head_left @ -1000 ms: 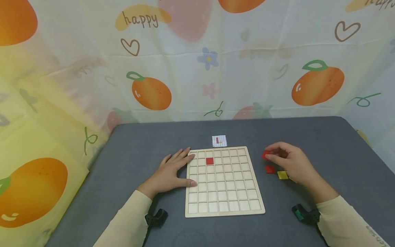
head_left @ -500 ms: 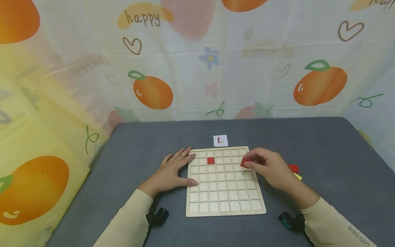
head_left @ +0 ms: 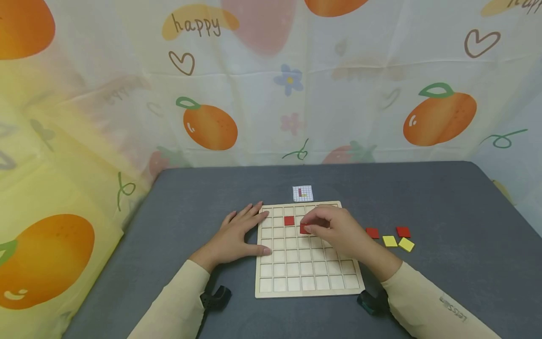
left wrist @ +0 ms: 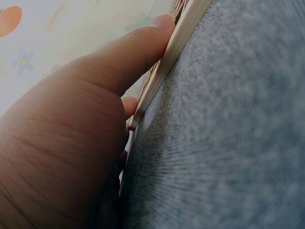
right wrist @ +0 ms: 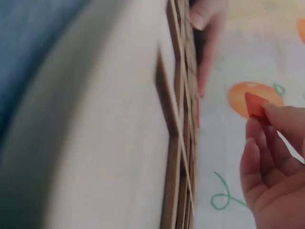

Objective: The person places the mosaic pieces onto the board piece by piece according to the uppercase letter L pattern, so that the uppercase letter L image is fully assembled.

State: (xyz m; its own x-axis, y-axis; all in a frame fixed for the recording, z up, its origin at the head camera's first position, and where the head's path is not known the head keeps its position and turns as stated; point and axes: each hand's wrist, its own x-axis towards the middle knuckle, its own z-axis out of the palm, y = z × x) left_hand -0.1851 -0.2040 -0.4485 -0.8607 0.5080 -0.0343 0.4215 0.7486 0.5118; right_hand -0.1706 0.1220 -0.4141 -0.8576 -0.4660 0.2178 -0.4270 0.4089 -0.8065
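Note:
A wooden grid board point(head_left: 308, 296) lies on the table, with one red square tile point(head_left: 289, 221) set in a cell of its second row. My left hand point(head_left: 230, 239) rests along the board's left edge, thumb and fingertips touching the frame and fingers spread. Over the upper middle of the board, my right hand point(head_left: 338, 229) pinches another red tile point(right wrist: 256, 106) between thumb and fingers. In the right wrist view that tile is tilted and apart from the board. The left wrist view shows the left thumb point(left wrist: 143, 43) lying on the board's rim.
Right of the board lie two red tiles, the nearer one point(head_left: 372, 233) partly behind the right forearm, and two yellow tiles, one point(head_left: 390, 241) beside the other point(head_left: 406, 244). A small printed grid card point(head_left: 302, 193) lies beyond the board's far edge. A patterned cloth hangs behind the table.
My right hand picked up a red tile from the right side and carried it leftward over the board. The loose tiles have come back into view. My left hand stays in place.

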